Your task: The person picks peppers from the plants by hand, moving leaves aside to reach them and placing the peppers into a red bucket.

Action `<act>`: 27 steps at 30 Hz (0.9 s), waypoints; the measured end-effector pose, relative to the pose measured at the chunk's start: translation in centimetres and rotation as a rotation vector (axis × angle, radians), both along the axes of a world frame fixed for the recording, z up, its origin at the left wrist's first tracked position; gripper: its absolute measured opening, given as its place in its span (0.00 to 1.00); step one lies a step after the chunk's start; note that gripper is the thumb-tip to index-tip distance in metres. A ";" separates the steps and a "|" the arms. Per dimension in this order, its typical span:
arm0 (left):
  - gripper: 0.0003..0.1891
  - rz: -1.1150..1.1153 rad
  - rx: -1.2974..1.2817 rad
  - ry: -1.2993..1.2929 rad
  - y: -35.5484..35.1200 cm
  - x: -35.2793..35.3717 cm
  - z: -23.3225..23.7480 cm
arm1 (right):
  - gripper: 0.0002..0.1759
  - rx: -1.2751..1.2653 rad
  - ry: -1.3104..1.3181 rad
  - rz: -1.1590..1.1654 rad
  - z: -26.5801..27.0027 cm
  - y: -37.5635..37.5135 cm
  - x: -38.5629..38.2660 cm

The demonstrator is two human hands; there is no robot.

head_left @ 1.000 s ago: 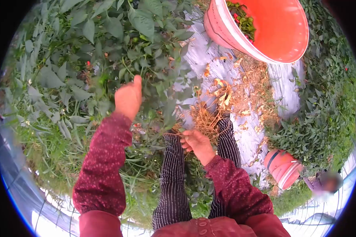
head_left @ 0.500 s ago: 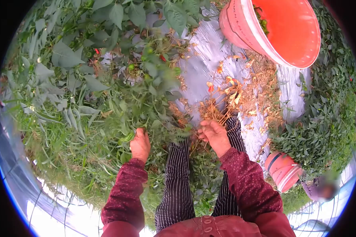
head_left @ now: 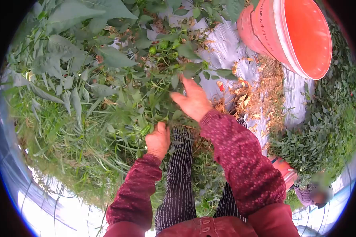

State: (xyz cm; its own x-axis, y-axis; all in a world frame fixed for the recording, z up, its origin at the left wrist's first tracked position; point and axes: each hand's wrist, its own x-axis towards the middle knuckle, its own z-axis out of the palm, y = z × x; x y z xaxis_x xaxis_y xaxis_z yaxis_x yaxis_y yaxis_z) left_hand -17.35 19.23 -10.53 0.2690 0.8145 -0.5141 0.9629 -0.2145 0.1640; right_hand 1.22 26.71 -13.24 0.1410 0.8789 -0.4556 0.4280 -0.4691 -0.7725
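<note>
My left hand (head_left: 158, 140) is closed on a branch of a leafy green pepper plant (head_left: 138, 96); the exact grip is partly hidden by leaves. A green pepper (head_left: 145, 129) shows just beside its fingertips. My right hand (head_left: 193, 99) reaches into the foliage from the right, thumb and forefinger spread apart, and I see nothing held in it. Farther up the same plant, small green peppers (head_left: 152, 50) hang among the leaves.
A large pink bucket (head_left: 261, 33) lies tilted at upper right. Silvery ground film (head_left: 221, 43) and dry brown plants (head_left: 245, 93) run beside the row. A second bucket (head_left: 283, 170) and another person (head_left: 306, 195) are at lower right. My striped trouser leg (head_left: 178, 177) stands against the plants.
My right hand has moved up and left from the dry stems into the green plant, its fingers spreading. My left hand has shifted right and slightly up, the green pepper moving along beside it.
</note>
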 end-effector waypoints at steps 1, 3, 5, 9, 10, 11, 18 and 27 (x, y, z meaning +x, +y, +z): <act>0.12 0.010 0.016 -0.019 -0.2 0.2 -0.2 | 0.30 0.001 -0.002 0.001 0.3 1.3 -0.5; 0.11 0.021 0.014 -0.027 -0.4 0.6 -0.2 | 0.50 -0.278 0.202 -0.047 0.5 3.8 -0.9; 0.11 0.036 0.033 -0.067 -0.6 0.7 -0.5 | 0.51 -0.370 0.321 -0.055 -0.7 4.4 -1.8; 0.10 0.082 -0.167 0.018 -2.4 0.8 -0.6 | 0.41 -0.410 0.511 0.240 -5.0 -0.7 -5.9; 0.10 0.086 -0.167 0.011 -3.2 0.0 -0.8 | 0.36 -0.298 0.398 0.764 -5.4 -1.9 -5.8; 0.11 0.062 -0.111 -0.169 -4.4 -1.3 -1.6 | 0.34 -0.340 0.366 0.538 -4.2 -3.7 -5.5; 0.13 -0.062 -0.490 -0.024 -2.6 -0.1 2.7 | 0.22 -0.379 0.199 0.442 -0.6 -9.4 -1.7; 0.11 0.622 -0.518 -0.543 9.4 6.3 6.0 | 0.30 -0.335 0.160 0.533 -0.7 -9.4 -2.3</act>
